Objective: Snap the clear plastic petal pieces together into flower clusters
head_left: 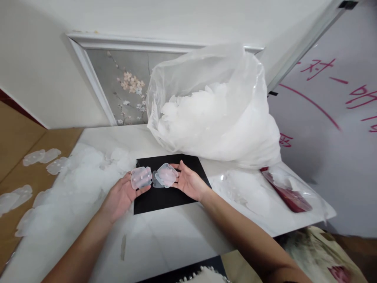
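My left hand [123, 192] grips a translucent plastic piece [141, 177] with notched edges and small bumps, its fingers showing pinkish through it. My right hand [190, 181] has its fingers closed on a similar clear piece [166, 175], tilted beside the first. Another such piece [156, 180] shows partly behind it; whether it is held or lies lower I cannot tell. Both hands are above a black mat [171, 201] on a white marble-patterned table [153, 239].
A big translucent bag [253, 133] of white pieces leans open behind the mat. Loose clear pieces [79, 177] heap on the left, some on brown cardboard [44, 173]. On the right lie more pieces [241, 192] and a red object in clear plastic [290, 192]. A whiteboard [330, 165] stands beyond.
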Demonstrator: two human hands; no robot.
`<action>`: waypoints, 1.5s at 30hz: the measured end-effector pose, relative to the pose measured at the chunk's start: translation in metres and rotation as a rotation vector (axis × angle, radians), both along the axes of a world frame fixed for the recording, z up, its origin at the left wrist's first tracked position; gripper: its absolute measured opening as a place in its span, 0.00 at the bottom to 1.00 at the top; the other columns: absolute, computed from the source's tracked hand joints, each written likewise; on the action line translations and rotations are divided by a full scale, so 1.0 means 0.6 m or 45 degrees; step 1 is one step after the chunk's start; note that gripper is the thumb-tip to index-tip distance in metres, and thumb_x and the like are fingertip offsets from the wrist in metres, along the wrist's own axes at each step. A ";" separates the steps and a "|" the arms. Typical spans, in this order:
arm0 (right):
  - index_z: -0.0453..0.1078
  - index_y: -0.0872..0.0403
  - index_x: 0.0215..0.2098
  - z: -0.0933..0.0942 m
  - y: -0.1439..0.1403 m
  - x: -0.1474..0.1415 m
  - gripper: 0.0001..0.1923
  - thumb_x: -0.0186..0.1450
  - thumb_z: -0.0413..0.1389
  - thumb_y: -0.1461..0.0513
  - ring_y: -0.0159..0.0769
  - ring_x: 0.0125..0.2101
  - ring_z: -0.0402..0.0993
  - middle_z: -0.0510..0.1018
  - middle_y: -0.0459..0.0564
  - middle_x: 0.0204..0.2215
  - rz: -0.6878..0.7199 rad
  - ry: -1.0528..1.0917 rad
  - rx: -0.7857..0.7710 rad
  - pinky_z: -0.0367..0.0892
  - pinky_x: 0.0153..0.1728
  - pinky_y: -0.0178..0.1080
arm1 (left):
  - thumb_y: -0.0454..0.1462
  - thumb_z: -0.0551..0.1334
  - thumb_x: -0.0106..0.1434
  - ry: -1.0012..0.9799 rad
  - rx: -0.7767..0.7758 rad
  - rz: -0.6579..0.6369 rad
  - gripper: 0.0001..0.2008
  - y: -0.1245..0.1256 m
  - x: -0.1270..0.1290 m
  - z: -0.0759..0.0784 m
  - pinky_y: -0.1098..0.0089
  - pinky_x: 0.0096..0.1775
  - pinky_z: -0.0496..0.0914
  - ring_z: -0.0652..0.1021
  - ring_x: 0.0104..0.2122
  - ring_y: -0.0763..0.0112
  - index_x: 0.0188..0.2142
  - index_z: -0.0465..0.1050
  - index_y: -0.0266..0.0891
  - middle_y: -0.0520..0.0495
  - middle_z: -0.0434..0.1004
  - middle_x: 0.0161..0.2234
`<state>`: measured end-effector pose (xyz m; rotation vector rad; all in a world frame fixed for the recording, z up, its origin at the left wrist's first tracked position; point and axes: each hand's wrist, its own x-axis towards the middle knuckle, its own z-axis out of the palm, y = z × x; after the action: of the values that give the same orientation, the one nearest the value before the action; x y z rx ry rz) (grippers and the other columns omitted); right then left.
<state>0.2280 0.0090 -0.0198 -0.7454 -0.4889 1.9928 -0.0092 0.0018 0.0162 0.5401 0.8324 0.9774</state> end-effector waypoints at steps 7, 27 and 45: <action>0.70 0.54 0.41 0.000 -0.001 0.003 0.19 0.70 0.49 0.47 0.40 0.40 0.79 0.80 0.52 0.36 0.012 0.050 0.020 0.71 0.48 0.48 | 0.30 0.64 0.53 0.089 0.143 0.136 0.08 0.003 -0.002 -0.008 0.56 0.61 0.65 0.71 0.59 0.54 0.34 0.78 0.39 0.44 0.81 0.47; 0.73 0.49 0.47 -0.018 -0.012 -0.009 0.14 0.62 0.61 0.61 0.33 0.30 0.74 0.71 0.54 0.53 0.206 -2.006 1.435 0.68 0.31 0.37 | 0.33 0.68 0.50 0.102 0.160 0.156 0.09 0.001 -0.006 0.000 0.68 0.51 0.67 0.74 0.56 0.56 0.24 0.67 0.40 0.44 0.81 0.46; 0.66 0.54 0.26 -0.003 -0.014 -0.027 0.24 0.54 0.63 0.43 0.24 0.17 0.54 0.64 0.38 0.16 -0.044 -0.630 0.369 0.51 0.18 0.31 | 0.52 0.66 0.57 0.520 0.190 -0.259 0.22 -0.017 0.027 -0.028 0.67 0.37 0.71 0.79 0.38 0.59 0.43 0.80 0.39 0.43 0.83 0.38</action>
<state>0.2116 0.0009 -0.0217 -1.0522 -1.0232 1.6477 0.0068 -0.0084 -0.0006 0.9552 1.0472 0.7543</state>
